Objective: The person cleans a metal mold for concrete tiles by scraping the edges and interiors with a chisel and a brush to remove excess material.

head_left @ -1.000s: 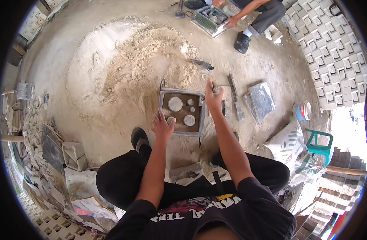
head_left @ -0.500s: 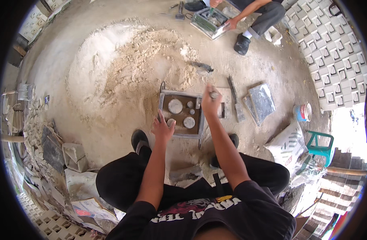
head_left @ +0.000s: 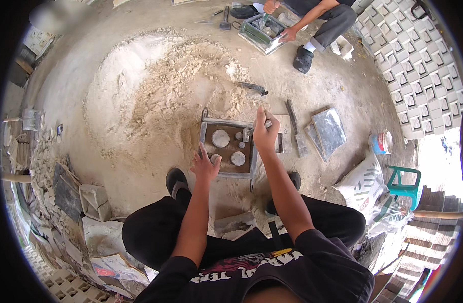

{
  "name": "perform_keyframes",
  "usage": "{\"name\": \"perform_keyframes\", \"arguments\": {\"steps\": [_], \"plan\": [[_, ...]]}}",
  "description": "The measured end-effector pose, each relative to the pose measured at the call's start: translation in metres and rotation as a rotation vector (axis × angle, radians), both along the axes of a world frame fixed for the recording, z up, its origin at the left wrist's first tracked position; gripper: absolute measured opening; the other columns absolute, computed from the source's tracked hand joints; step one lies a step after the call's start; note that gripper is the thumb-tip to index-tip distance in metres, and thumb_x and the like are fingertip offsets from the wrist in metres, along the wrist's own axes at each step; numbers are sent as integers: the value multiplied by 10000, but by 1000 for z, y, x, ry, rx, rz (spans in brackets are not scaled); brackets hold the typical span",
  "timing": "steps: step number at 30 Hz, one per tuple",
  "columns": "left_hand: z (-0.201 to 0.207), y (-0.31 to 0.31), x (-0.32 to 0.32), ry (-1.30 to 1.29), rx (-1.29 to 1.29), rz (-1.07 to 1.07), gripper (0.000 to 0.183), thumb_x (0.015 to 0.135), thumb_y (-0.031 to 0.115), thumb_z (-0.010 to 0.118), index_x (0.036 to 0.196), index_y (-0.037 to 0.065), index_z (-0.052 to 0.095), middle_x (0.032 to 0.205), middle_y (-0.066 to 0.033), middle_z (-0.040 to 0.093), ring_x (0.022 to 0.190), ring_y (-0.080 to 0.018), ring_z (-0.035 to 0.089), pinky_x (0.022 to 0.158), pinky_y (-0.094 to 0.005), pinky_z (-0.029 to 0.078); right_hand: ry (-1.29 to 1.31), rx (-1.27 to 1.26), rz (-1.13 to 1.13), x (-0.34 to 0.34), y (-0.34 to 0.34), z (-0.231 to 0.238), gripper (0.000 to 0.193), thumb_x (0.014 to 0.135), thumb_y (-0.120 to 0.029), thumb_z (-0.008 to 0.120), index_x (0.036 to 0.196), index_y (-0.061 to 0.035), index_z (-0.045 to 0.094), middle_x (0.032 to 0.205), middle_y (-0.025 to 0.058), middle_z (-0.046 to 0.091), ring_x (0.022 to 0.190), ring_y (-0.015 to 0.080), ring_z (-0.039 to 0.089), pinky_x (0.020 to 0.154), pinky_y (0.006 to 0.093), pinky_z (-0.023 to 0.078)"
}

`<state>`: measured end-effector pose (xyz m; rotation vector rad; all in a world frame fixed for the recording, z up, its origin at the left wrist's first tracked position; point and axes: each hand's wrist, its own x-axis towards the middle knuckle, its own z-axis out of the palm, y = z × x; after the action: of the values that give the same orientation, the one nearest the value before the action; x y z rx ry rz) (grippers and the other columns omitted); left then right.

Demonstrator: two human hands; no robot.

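A rectangular grey moulding frame [head_left: 230, 175] lies between my feet, packed with brown sand [head_left: 224, 153]. Pale round pieces are set in the sand: a large disc [head_left: 221, 138], a smaller disc [head_left: 237, 158] and some little ones. My left hand [head_left: 205, 165] spreads over the frame's left side, the index finger along the edge and the thumb at another round piece [head_left: 215, 158]. Above the right edge, my right hand [head_left: 266, 132] is closed round a hammer-like metal tool [head_left: 248, 134]. Its head is by the inner right side; contact cannot be made out.
A sand heap [head_left: 176, 81] lies beyond the frame. To the right are a long flat tool [head_left: 297, 131], grey plates [head_left: 328, 129], a paint can [head_left: 380, 143], a sack [head_left: 364, 182] and a green stool [head_left: 404, 182]. Another person's hand [head_left: 288, 34] holds a second frame [head_left: 264, 36].
My right hand has shifted slightly down and left with the tool, whose head now appears lower. My left hand stays nearly in place. A blurred pale shape has appeared at the upper left.
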<state>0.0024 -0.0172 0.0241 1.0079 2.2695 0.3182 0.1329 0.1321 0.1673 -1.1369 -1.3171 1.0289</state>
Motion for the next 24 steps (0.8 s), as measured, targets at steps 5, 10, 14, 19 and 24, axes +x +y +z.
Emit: {"name": "perform_keyframes", "arguments": {"steps": [5,10,14,19,24], "plan": [[-2,1,4,14,35,-22,1017,816,616,574,1523,268,-69,1498,-304,195,1318,-489,319,973,-715,277,-84,14,70,3,22,1,401,975,-194,532,635,2,451,533,-6,362,566,61,320,488,286,264],[-12,0,1,76,120,-21,1008,814,611,581,1528,256,-35,1475,-302,243,1295,-490,341,935,-708,321,-47,35,-15,13,11,-11,415,975,-197,539,628,-1,427,563,-38,354,578,58,305,492,288,266],[-8,-3,-2,64,40,-1,1005,817,604,582,1527,253,-35,1480,-300,237,1295,-489,344,933,-703,332,-16,-40,-10,5,17,6,428,976,-206,537,617,-8,417,556,-29,375,576,57,324,494,288,276],[4,7,5,5,63,-28,1013,822,605,578,1524,261,-65,1499,-303,198,1323,-490,316,964,-704,305,-156,63,-25,13,14,-6,420,978,-208,534,627,10,462,532,-9,379,570,53,325,490,296,287],[-17,-5,-3,-3,65,6,1015,823,604,578,1522,269,-78,1503,-306,188,1343,-489,290,992,-704,266,46,-77,-135,9,9,25,412,964,-213,558,649,38,468,532,38,395,555,94,343,480,327,292]]}}
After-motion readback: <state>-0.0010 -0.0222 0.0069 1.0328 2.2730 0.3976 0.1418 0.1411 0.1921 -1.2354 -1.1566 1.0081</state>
